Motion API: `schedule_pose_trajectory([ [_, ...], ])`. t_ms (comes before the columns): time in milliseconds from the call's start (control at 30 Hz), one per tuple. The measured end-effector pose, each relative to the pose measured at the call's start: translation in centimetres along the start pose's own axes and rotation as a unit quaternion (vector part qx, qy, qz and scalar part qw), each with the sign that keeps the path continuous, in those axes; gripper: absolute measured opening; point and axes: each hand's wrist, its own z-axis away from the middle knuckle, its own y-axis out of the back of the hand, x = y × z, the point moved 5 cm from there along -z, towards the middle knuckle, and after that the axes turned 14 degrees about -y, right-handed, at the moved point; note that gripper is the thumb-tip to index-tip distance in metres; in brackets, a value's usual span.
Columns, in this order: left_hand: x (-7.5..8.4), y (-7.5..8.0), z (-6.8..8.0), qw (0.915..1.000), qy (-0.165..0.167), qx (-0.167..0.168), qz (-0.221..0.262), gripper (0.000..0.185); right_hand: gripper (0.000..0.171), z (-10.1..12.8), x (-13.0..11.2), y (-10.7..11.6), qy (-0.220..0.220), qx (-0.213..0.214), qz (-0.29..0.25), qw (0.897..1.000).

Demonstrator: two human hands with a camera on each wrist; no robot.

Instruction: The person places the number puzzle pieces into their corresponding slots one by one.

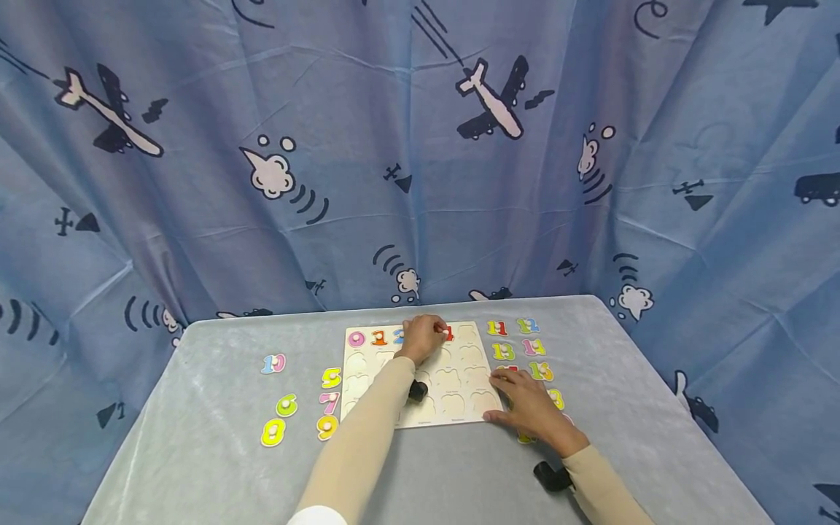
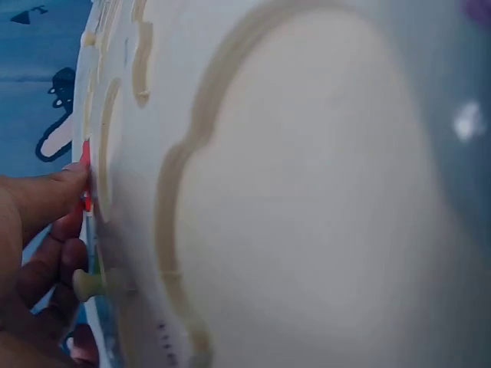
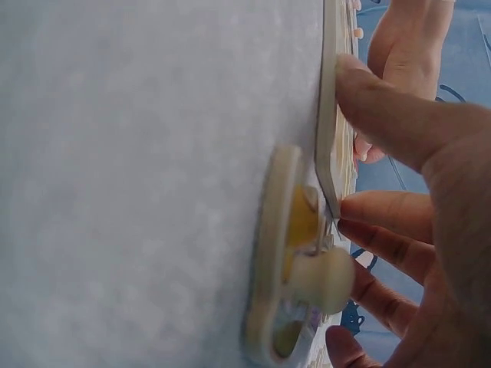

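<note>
A pale wooden number puzzle board (image 1: 453,379) lies on the table. My left hand (image 1: 422,339) is over its top row, thumb and finger pinching a red number 4 piece (image 1: 450,333); the left wrist view shows only a thin red edge of that piece (image 2: 87,176). Left of this hand, a pink 0 (image 1: 356,339), an orange 1 (image 1: 379,337) and a partly covered blue 2 (image 1: 398,336) sit in the board. My right hand (image 1: 528,405) touches the board's right edge near the front corner, fingers and thumb extended. It hides some number pieces beneath.
Loose knobbed pieces lie left of the board, including a 10 (image 1: 274,363), a yellow 5 (image 1: 331,377) and a green 6 (image 1: 286,405). More stand in columns at the right, such as 11 (image 1: 496,328) and 12 (image 1: 528,326). A blue curtain (image 1: 420,182) hangs behind the table.
</note>
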Motion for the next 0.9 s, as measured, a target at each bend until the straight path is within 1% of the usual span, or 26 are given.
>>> schedule_pose_trajectory([
  [133,0.29,0.17,-0.06,0.9999,-0.005,-0.012,-0.011,0.007,0.08,-0.06,0.03,0.16,-0.001,0.002,-0.002,1.0],
  [400,0.28,-0.13,0.05,0.9987,-0.024,-0.037,-0.025,0.009,0.078,0.31,-0.02,0.2,0.013,0.007,-0.013,1.0],
  [533,0.33,-0.17,0.04,0.9977,-0.033,-0.037,-0.046,0.009,0.078,0.35,-0.07,0.18,0.009,0.008,-0.013,1.0],
  [633,0.41,-0.12,0.1,0.9972,-0.033,-0.036,-0.057,0.007,0.079,0.3,-0.04,0.12,0.004,0.003,-0.014,1.0],
  [733,0.53,-0.04,0.14,0.9974,-0.027,-0.037,-0.055,0.007,0.08,0.29,0.02,0.11,0.003,0.0,-0.012,1.0],
  [900,0.7,0.46,0.2,0.9982,-0.026,-0.044,-0.032,0.012,0.078,0.25,0.14,0.02,0.004,0.0,-0.013,1.0],
])
